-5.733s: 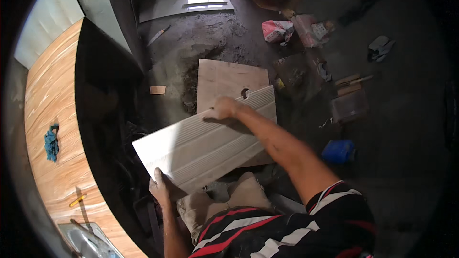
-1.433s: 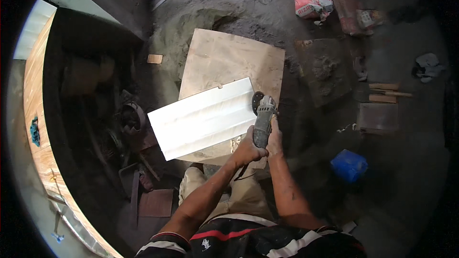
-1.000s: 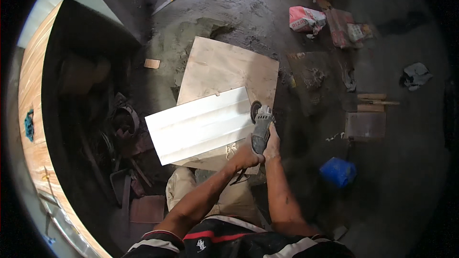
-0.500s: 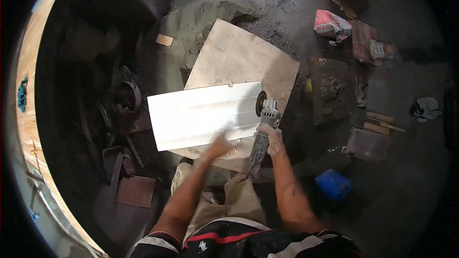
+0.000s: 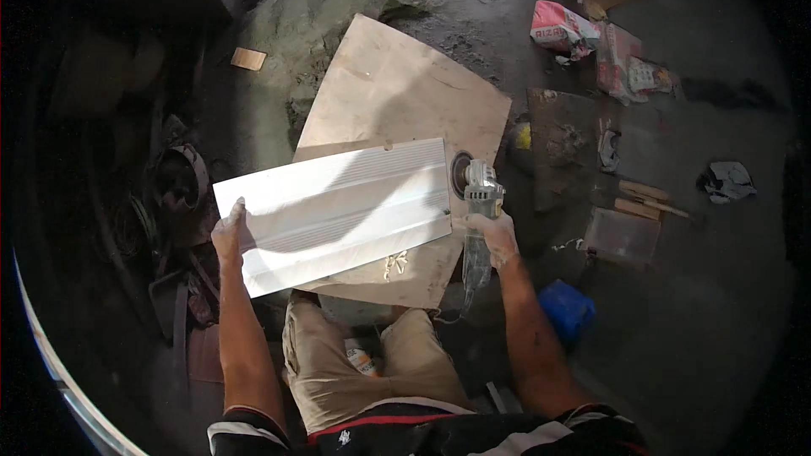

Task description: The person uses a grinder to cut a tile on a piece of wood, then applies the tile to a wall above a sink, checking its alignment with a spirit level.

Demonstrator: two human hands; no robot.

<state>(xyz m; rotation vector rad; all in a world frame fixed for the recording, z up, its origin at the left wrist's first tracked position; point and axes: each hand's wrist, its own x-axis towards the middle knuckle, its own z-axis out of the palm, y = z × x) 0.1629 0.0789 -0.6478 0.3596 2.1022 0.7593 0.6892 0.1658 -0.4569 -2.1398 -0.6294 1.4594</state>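
Head: right hand [image 5: 497, 236] grips grinder [image 5: 483, 192] near blue container [image 5: 567, 309], contents hidden.

Rough grey floor [image 5: 283, 21], paler toward the top, dim along the right.

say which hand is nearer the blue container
Right. The right hand, holding the angle grinder, is beyond and left of the blue container; the left hand is farther left, gripping the ribbed white panel.

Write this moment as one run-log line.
left hand: grips panel at left end | right hand: holds grinder | panel: over board | disc: right of panel
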